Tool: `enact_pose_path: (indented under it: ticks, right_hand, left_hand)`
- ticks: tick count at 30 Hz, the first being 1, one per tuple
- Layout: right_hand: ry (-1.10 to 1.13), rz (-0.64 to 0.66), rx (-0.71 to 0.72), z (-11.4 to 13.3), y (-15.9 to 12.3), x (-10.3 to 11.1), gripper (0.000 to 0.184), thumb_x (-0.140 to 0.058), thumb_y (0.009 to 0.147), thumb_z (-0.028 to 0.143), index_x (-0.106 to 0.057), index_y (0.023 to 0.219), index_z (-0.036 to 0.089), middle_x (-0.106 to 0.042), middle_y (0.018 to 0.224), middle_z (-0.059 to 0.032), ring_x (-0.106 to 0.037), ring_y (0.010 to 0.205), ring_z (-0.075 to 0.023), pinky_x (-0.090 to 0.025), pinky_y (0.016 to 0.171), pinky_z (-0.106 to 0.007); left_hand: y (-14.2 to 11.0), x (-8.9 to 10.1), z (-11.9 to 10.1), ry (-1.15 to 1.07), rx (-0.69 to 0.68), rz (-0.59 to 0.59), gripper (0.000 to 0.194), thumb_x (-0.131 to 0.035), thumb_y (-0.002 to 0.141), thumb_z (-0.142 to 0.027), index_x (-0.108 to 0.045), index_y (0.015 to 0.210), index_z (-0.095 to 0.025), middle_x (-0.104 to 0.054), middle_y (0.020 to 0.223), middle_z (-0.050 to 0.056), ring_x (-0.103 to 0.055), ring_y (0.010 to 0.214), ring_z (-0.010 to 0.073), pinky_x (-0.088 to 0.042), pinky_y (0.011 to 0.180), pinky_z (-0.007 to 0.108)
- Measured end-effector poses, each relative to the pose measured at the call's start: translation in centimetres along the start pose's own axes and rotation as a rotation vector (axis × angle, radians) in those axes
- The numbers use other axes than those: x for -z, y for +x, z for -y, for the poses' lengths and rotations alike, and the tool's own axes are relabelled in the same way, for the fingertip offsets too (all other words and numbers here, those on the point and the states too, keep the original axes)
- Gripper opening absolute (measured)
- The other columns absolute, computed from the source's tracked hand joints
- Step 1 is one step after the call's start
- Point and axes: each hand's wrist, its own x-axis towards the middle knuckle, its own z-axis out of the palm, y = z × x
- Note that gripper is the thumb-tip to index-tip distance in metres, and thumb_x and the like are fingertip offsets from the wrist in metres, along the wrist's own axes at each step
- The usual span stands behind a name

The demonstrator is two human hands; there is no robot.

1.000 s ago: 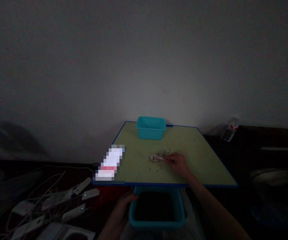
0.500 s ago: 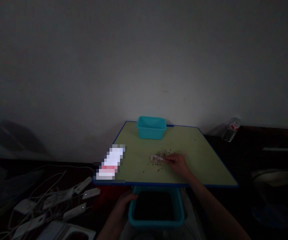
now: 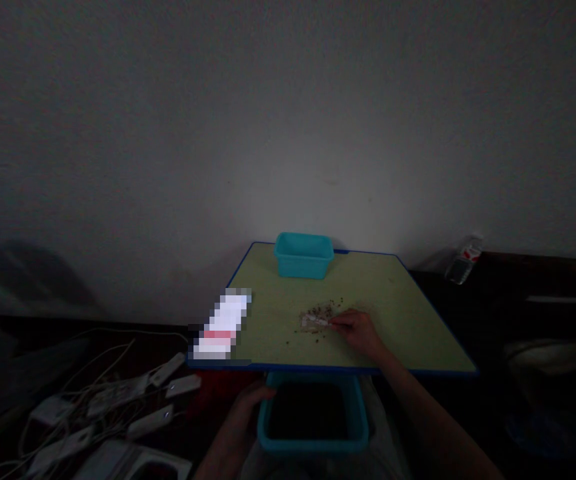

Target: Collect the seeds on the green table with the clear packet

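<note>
Right hand pinching pale strip, long axis crosswise, free end pointing left; left hand gripping nearer bin.

White piece: it looked thin and crinkled; paper or plastic film, too small to tell.
Near tub: it appeared to be smooth plastic.
Far tub: it showed smooth plastic with a soft sheen.
Desk: its top looked smooth and matt.
Right bottle: it resembled clear, glossy plastic.
Left power strips: they looked smooth, hard plastic.
Wall: it was matt.
</note>
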Motion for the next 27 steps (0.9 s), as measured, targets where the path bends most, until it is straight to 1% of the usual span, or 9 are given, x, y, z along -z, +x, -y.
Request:
enact_pose_path:
  ticks: [3, 6, 11, 13, 16, 19, 21, 25, 27]
  right_hand:
    - [0.001, -0.016, -0.009, 0.1, -0.1, 0.0, 0.016, -0.057, 0.076, 0.025, -0.069, 0.087, 0.025, -0.069, 0.079, -0.0028, -0.061, 0.073, -0.0159, -0.046, 0.069, -0.028]
    - [0.013, -0.004, -0.001, 0.1, -0.2, 0.0, 0.016, -0.058, 0.075, 0.025, -0.069, 0.087, 0.026, -0.069, 0.079, -0.0020, -0.061, 0.073, -0.0156, -0.046, 0.069, -0.028]
    - [0.009, -0.023, -0.006, 0.2, -0.2, 0.1, 0.016, -0.059, 0.074, 0.024, -0.069, 0.087, 0.025, -0.069, 0.078, -0.0021, -0.061, 0.072, -0.0151, -0.046, 0.068, -0.028]
    - [0.013, -0.015, -0.002, 0.3, -0.3, 0.1, 0.016, -0.059, 0.075, 0.024, -0.069, 0.087, 0.025, -0.068, 0.077, -0.0022, -0.061, 0.071, -0.0149, -0.046, 0.067, -0.027]
    - [0.034, -0.007, 0.009, 0.3, -0.5, 0.2, 0.015, -0.058, 0.075, 0.024, -0.069, 0.086, 0.025, -0.068, 0.076, -0.0019, -0.060, 0.071, -0.0148, -0.046, 0.067, -0.027]
    - [0.043, -0.027, -0.006, 0.2, -0.7, 0.3, 0.015, -0.059, 0.074, 0.024, -0.069, 0.086, 0.024, -0.068, 0.078, -0.0025, -0.060, 0.072, -0.0154, -0.046, 0.069, -0.029]
    - [0.040, -0.029, -0.025, 0.2, -0.8, 0.4, 0.015, -0.060, 0.074, 0.024, -0.069, 0.086, 0.024, -0.068, 0.078, -0.0032, -0.060, 0.073, -0.0159, -0.046, 0.069, -0.029]
    - [0.072, 0.008, -0.032, 0.3, -1.1, 0.7, 0.015, -0.059, 0.074, 0.026, -0.069, 0.085, 0.024, -0.068, 0.076, -0.0029, -0.061, 0.071, -0.0159, -0.047, 0.066, -0.028]
    - [0.083, -0.003, -0.034, 0.2, -1.3, 0.8, 0.015, -0.059, 0.074, 0.026, -0.069, 0.086, 0.025, -0.068, 0.077, -0.0027, -0.061, 0.072, -0.0157, -0.047, 0.067, -0.028]
  left_hand:
    - [-0.1, 0.0, 0.0, -0.028, 0.009, 0.023, 0.035, -0.053, 0.064, -0.016, -0.061, 0.097, -0.010, -0.073, 0.071, 0.008, -0.066, 0.070, 0.0276, -0.047, 0.064, 0.037]
    - [-0.4, -0.3, -0.2, -0.034, 0.014, 0.025, 0.038, -0.053, 0.064, -0.016, -0.060, 0.101, -0.011, -0.073, 0.072, 0.007, -0.066, 0.071, 0.0274, -0.046, 0.066, 0.037]
    - [-1.3, -1.1, -0.7, -0.034, -0.011, 0.026, 0.035, -0.051, 0.066, -0.016, -0.061, 0.099, -0.012, -0.074, 0.074, 0.007, -0.067, 0.070, 0.0268, -0.046, 0.069, 0.038]
    - [-1.5, -1.2, -0.8, -0.036, -0.013, 0.017, 0.032, -0.051, 0.066, -0.016, -0.062, 0.097, -0.012, -0.074, 0.074, 0.007, -0.067, 0.068, 0.0267, -0.046, 0.068, 0.038]
    - [-1.4, -1.2, -0.8, -0.029, -0.015, 0.000, 0.029, -0.052, 0.066, -0.015, -0.063, 0.093, -0.012, -0.074, 0.071, 0.007, -0.067, 0.067, 0.0266, -0.046, 0.065, 0.037]
    - [-1.2, -1.1, -0.7, -0.041, -0.016, 0.003, 0.029, -0.052, 0.065, -0.014, -0.063, 0.092, -0.012, -0.074, 0.071, 0.008, -0.067, 0.067, 0.0270, -0.046, 0.064, 0.038]
    - [-1.2, -1.1, -0.6, -0.052, -0.022, 0.010, 0.028, -0.053, 0.065, -0.013, -0.064, 0.091, -0.012, -0.074, 0.071, 0.008, -0.067, 0.068, 0.0264, -0.046, 0.065, 0.037]
    - [-1.3, -0.8, -0.4, -0.057, -0.023, 0.032, 0.023, -0.053, 0.067, -0.015, -0.065, 0.087, -0.013, -0.074, 0.075, 0.007, -0.067, 0.070, 0.0249, -0.046, 0.070, 0.036]
    - [-1.2, -0.6, -0.2, -0.059, -0.026, 0.053, 0.022, -0.053, 0.068, -0.016, -0.065, 0.087, -0.014, -0.074, 0.076, 0.006, -0.067, 0.071, 0.0236, -0.046, 0.071, 0.035]
